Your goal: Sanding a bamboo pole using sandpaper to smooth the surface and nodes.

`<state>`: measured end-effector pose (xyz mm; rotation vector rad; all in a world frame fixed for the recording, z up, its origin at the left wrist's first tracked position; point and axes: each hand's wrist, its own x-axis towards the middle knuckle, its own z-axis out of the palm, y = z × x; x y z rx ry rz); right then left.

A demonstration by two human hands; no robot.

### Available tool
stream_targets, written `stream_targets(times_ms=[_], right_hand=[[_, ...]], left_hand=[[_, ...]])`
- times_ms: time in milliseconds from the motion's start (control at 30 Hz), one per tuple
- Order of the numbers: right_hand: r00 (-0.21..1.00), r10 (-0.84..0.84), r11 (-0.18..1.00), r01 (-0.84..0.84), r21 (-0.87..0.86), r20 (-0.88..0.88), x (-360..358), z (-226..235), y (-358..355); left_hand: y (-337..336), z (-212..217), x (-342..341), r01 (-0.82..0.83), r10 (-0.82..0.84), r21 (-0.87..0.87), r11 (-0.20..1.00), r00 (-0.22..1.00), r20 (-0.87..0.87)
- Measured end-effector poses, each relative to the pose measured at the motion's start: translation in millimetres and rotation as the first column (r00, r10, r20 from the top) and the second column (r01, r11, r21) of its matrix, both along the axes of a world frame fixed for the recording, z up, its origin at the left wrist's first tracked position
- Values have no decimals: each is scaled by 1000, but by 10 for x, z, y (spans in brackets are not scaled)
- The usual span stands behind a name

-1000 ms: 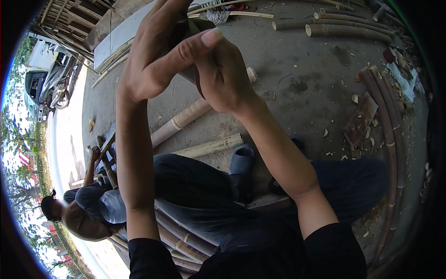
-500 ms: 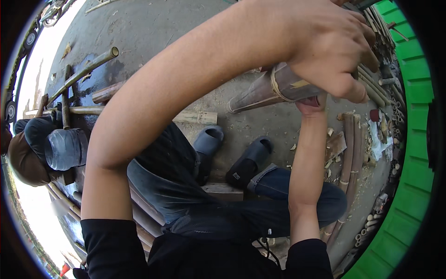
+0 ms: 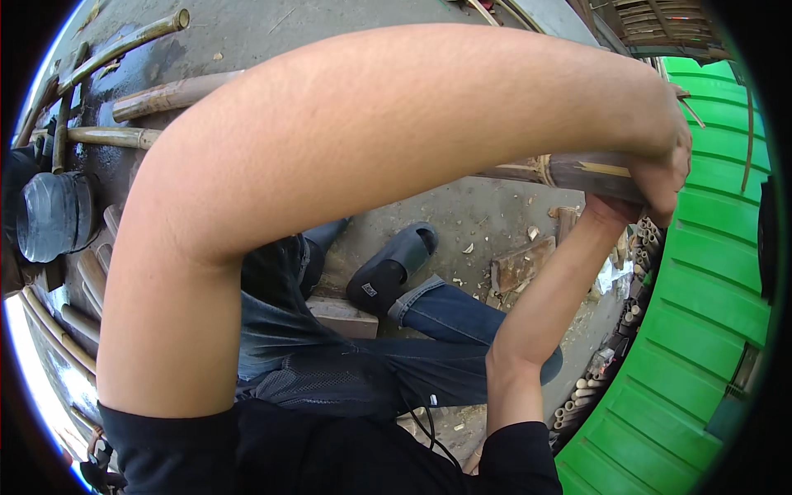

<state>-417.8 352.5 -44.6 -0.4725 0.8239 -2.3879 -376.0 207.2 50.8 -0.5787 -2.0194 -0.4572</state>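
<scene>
A thick brown bamboo pole [image 3: 590,173] lies across my view at the upper right, ringed by a pale node and marked with a light scraped streak. My left arm reaches over it from the left and hides much of its length. Near the right end, my left hand [image 3: 667,175] is closed around the pole, its fingers partly out of sight. From below, my right hand [image 3: 615,208] grips the same pole; most of its fingers are hidden behind the bamboo.
A green ribbed metal wall [image 3: 660,322] rises close on the right, with cut bamboo pieces [image 3: 582,392] along its foot. Bamboo poles [image 3: 177,95] and a clear plastic container [image 3: 54,216] are on the left. A wooden block [image 3: 524,264] lies among shavings near my sandal [image 3: 408,256].
Both hands and the bamboo pole have shifted right, toward the green wall. My left arm now stretches farther across, and the whole view has swung to the right.
</scene>
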Motion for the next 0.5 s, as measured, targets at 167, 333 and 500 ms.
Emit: stream_targets(times_ms=[167, 333, 500], right_hand=[[996, 54, 984, -65, 165, 68, -9, -291, -60], [930, 353, 935, -353, -25, 102, -68, -1024, 175], [988, -113, 872, 50, 486, 100, -324, -1609, 311]], left_hand=[[-16, 200, -96, 42, -35, -53, 998, 992, 120], [-72, 283, -263, 1, 5, -34, 999, 984, 179], [-192, 308, -394, -15, 33, -79, 997, 971, 238]])
